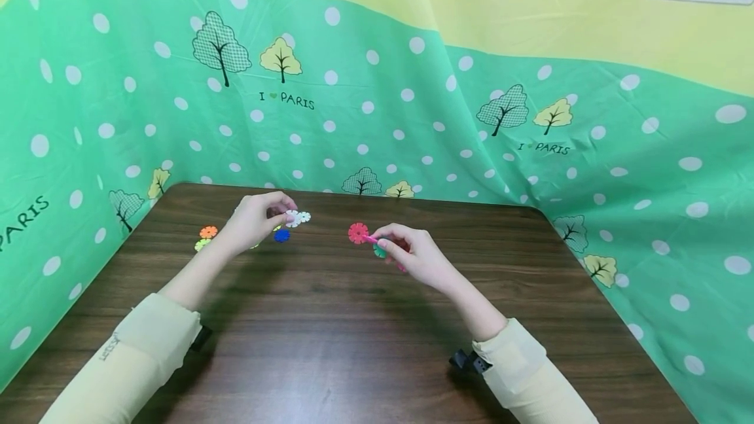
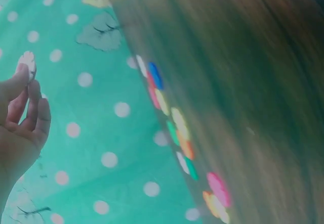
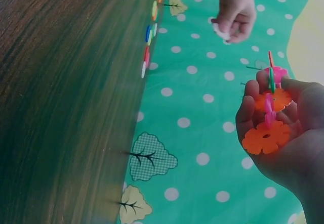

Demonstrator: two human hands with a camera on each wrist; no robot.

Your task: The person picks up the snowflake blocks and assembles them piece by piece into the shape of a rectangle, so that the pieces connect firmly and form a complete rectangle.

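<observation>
My left hand (image 1: 256,218) pinches a white snowflake disc (image 1: 292,218) between thumb and fingers, over the far left of the table. A second white disc (image 1: 305,216) shows right beside it in the head view. To the right, my right hand (image 1: 415,250) holds a chain of snowflake discs slotted into one another. A red disc (image 1: 357,233) forms its end toward the left hand, with a green disc (image 1: 379,251) close behind. In the right wrist view, two orange discs (image 3: 266,137) and pink ones lie along the palm, partly hidden by the fingers.
Loose discs lie near the far left of the brown table (image 1: 330,332), among them an orange disc (image 1: 209,232) and a blue disc (image 1: 282,235). The left forearm hides some of them. A green dotted cloth (image 1: 365,84) hangs behind the table.
</observation>
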